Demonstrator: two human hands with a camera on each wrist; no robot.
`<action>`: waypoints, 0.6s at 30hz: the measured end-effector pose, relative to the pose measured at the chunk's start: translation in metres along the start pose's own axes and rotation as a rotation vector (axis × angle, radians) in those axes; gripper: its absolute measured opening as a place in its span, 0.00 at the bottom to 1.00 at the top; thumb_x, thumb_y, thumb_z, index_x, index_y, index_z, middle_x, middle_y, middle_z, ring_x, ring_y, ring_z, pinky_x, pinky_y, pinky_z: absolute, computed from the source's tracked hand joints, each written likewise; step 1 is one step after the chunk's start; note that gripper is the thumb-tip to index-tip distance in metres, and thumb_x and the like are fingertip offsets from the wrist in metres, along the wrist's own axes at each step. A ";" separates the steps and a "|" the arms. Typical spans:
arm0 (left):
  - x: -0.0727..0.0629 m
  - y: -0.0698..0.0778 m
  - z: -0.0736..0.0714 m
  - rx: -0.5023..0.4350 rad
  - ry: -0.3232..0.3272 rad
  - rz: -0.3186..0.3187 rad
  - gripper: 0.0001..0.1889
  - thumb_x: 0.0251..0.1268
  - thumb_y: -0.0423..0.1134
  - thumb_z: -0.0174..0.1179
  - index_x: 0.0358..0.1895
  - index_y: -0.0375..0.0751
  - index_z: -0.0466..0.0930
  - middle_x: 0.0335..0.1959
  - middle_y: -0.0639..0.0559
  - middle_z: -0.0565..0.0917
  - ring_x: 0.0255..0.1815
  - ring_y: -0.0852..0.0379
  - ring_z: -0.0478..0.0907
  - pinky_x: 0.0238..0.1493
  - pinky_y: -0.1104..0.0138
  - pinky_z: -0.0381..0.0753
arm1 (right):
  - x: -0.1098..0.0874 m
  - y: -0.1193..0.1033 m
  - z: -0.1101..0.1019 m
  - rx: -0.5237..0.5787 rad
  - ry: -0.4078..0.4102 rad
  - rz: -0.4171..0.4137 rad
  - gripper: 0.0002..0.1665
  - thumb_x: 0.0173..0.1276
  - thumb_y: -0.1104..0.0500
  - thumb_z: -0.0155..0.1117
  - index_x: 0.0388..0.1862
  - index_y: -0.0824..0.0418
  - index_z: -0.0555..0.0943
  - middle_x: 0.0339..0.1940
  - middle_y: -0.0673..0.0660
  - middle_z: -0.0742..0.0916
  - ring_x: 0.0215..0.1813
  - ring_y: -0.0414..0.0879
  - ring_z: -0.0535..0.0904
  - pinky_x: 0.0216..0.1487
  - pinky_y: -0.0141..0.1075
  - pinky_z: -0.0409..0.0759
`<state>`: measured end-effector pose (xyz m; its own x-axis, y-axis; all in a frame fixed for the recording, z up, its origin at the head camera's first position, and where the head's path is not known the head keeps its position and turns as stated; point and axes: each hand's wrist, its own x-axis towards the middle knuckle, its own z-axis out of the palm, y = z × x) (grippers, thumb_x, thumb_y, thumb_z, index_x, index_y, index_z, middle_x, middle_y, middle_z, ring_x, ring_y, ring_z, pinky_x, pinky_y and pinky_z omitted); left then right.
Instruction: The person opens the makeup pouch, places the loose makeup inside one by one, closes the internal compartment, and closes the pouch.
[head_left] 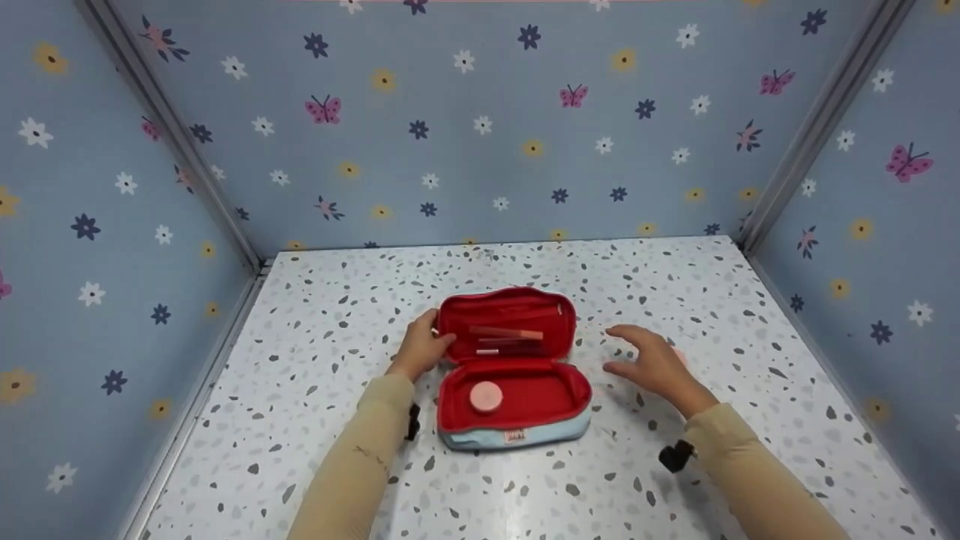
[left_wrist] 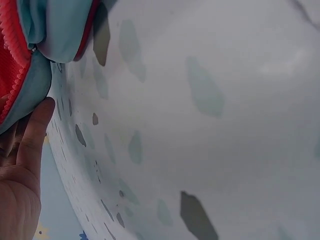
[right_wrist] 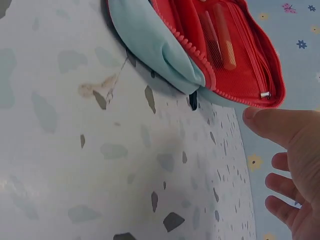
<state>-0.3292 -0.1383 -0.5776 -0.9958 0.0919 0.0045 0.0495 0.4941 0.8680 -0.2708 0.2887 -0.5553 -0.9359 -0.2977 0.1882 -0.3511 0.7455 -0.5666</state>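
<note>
A light blue zip pouch (head_left: 553,429) with a red lining lies unfolded on the table, its lid (head_left: 510,306) tipped back. My left hand (head_left: 424,346) grips the lid's left edge, thumb on the inside and fingers behind. Slim tubes, one orange-tipped (head_left: 531,335), sit behind the red mesh of the lid. In the lower half rests a round pale pink disc-shaped container (head_left: 486,397) near the left end. My right hand (head_left: 651,365) is held apart from the pouch on its right side, thumb and fingers spread with nothing between them.
A pink thing (head_left: 679,355), mostly hidden, shows behind my right hand. The speckled white table (head_left: 337,300) is bounded by blue flowered panels (head_left: 487,165) at the back and both sides, with grey metal posts (head_left: 795,142) in the corners.
</note>
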 end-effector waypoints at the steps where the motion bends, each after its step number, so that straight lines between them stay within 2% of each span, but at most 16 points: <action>1: 0.000 0.000 0.000 -0.001 0.000 0.000 0.16 0.76 0.28 0.64 0.63 0.36 0.80 0.55 0.40 0.87 0.46 0.50 0.87 0.45 0.63 0.89 | -0.001 0.003 -0.001 -0.003 -0.005 0.017 0.36 0.67 0.59 0.81 0.72 0.68 0.81 0.71 0.69 0.84 0.75 0.68 0.78 0.75 0.65 0.76; 9: 0.000 0.001 0.000 0.006 -0.006 0.004 0.17 0.75 0.29 0.64 0.64 0.36 0.80 0.56 0.40 0.88 0.45 0.51 0.87 0.42 0.64 0.88 | -0.009 0.023 -0.012 -0.003 -0.045 0.118 0.38 0.70 0.59 0.79 0.75 0.68 0.77 0.76 0.70 0.81 0.78 0.71 0.74 0.79 0.67 0.71; 12: 0.000 0.001 -0.001 0.008 -0.005 0.008 0.18 0.76 0.29 0.64 0.65 0.37 0.80 0.56 0.40 0.88 0.45 0.51 0.87 0.43 0.64 0.88 | -0.012 0.028 -0.017 -0.001 -0.046 0.144 0.39 0.70 0.58 0.79 0.76 0.67 0.77 0.77 0.71 0.79 0.77 0.71 0.74 0.76 0.67 0.73; 16: -0.001 0.000 -0.001 -0.011 -0.013 0.010 0.18 0.76 0.29 0.64 0.65 0.35 0.79 0.56 0.40 0.87 0.45 0.51 0.87 0.43 0.64 0.89 | -0.016 0.036 -0.021 -0.006 -0.030 0.141 0.39 0.68 0.58 0.80 0.75 0.68 0.77 0.75 0.73 0.80 0.69 0.72 0.81 0.70 0.67 0.79; 18: -0.001 0.000 -0.001 -0.014 -0.014 0.011 0.18 0.76 0.28 0.64 0.64 0.35 0.79 0.56 0.39 0.87 0.45 0.50 0.88 0.43 0.64 0.89 | -0.018 0.040 -0.022 -0.009 -0.024 0.139 0.40 0.67 0.59 0.81 0.74 0.69 0.77 0.71 0.73 0.82 0.62 0.69 0.84 0.67 0.64 0.81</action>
<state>-0.3280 -0.1394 -0.5772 -0.9940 0.1092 0.0073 0.0592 0.4808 0.8748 -0.2682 0.3370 -0.5632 -0.9747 -0.2050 0.0888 -0.2180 0.7857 -0.5790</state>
